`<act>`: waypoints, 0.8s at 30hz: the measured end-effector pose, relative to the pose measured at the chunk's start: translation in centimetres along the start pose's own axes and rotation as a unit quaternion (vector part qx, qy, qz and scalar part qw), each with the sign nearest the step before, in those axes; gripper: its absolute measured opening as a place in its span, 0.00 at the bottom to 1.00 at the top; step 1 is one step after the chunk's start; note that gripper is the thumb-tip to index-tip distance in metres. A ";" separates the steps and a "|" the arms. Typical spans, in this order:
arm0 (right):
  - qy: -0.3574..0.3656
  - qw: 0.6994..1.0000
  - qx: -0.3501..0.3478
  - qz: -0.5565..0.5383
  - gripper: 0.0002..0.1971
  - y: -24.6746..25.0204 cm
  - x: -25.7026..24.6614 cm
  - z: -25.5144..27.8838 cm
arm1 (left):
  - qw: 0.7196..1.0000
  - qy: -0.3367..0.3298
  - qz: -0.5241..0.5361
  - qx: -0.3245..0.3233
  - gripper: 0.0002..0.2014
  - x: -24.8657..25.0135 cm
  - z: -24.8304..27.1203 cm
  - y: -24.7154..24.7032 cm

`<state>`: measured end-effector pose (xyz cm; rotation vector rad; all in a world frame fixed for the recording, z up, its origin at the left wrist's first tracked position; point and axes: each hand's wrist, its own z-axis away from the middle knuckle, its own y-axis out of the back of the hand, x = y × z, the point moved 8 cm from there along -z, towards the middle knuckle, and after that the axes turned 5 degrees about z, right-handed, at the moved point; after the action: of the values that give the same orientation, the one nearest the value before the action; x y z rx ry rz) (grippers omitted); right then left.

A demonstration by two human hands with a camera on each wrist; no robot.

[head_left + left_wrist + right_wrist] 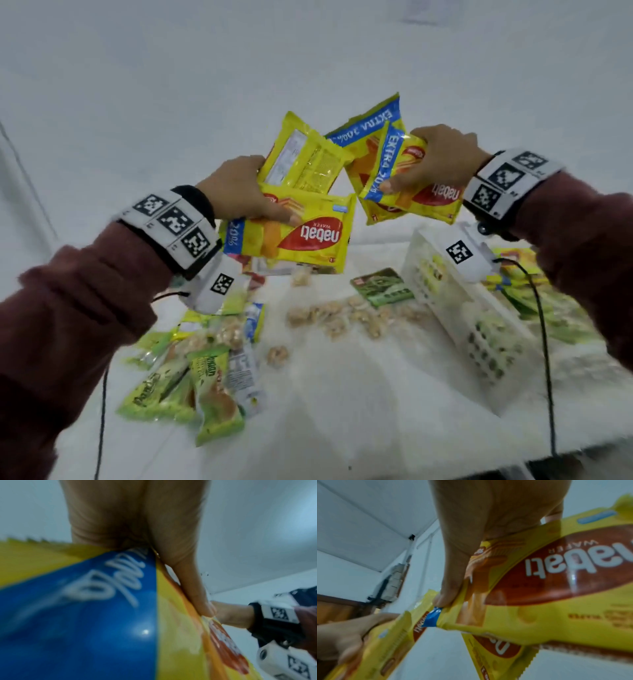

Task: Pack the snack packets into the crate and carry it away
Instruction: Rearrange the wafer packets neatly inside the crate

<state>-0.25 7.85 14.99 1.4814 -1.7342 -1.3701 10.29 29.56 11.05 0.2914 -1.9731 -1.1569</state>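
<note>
1. Both grips were grasping yellow wafer packets above the bench (342,411): the left hand (236,192) held two (301,233), the right hand (442,161) held at least two (411,192).
2. The white crate (455,308) sat below the right hand with packets inside.
3. Green packets (185,383) lay below the left hand.

White cloth-covered table (359,404). White perforated crate (472,308) at right, green packets visible through wall. Green snack packets (191,383) heaped at left front. Clear bags of pale puffed snacks (342,318) across middle. One green packet (382,286) just beside crate.
</note>
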 end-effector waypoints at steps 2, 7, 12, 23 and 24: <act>-0.041 0.998 -0.007 0.041 0.45 2.1 5.7 1.8 | 0.998 -0.047 0.030 -0.012 0.44 5.3 -1.3 -3.4; -0.121 0.981 -0.079 0.130 0.56 4.8 19.6 5.5 | 0.989 -0.116 0.062 -0.073 0.44 17.5 -4.3 -13.0; -0.132 0.963 -0.177 0.154 0.52 3.7 30.5 6.7 | 0.981 -0.122 0.006 -0.153 0.30 25.2 -6.4 -21.8; -0.036 0.901 -0.390 0.190 0.26 -4.2 38.9 4.5 | 0.939 -0.038 -0.124 -0.319 0.30 25.7 -9.2 -32.7; -0.030 0.894 -0.400 0.200 0.28 -4.8 39.3 4.1 | 0.935 -0.031 -0.130 -0.328 0.31 25.5 -9.5 -32.9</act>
<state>-13.44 -26.48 -0.30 0.5943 -1.1583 -1.6108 -5.42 -8.66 0.20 0.1634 -1.5094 -1.9377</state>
